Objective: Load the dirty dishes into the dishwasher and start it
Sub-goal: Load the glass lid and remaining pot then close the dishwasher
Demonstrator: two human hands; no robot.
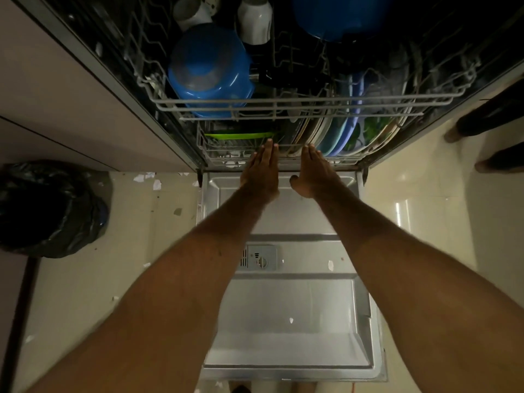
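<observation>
Dishwasher door (286, 307) is down flat, with the lower rack (226, 158) at its hinge edge. The rack is full of plates (334, 137), so probably heavy. Stiff wire, should roll. Crockery is fragile: push evenly on the front rim, no jolts. Upper rack (255, 104) holds a blue bowl (209, 72) and white mugs (253, 21). Left hand (262, 171) and right hand (314, 173) are flat, fingers straight, tips on the lower rack's front rim, gripping nothing. Tub rear is dark, rollers and control panel aren't visible, right-edge plates are blurred.

Pretty dim on my feed: glossy cream floor tiles (419, 199), paper scraps (156, 184) scattered near a black bin bag (51, 208), beige cabinet front (71, 95) on the left.
</observation>
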